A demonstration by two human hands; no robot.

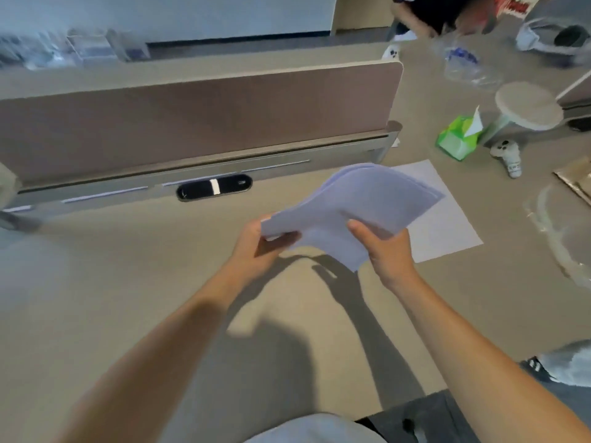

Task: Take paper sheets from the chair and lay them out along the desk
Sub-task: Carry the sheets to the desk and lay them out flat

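Paper sheets (358,206), a small floppy stack, are up in the air over the desk (128,282), held from both sides; the left hand (256,247) pinches the near-left corner, thumb on top and fingers curled under; the right hand (387,251) clamps the near edge, thumb pressed on the top sheet. One single sheet (444,225) already lies flat on the desk, just right of the stack and partly hidden under it. Further right there's a green tissue pack (457,139); a brown divider panel (192,123) runs along the back edge.
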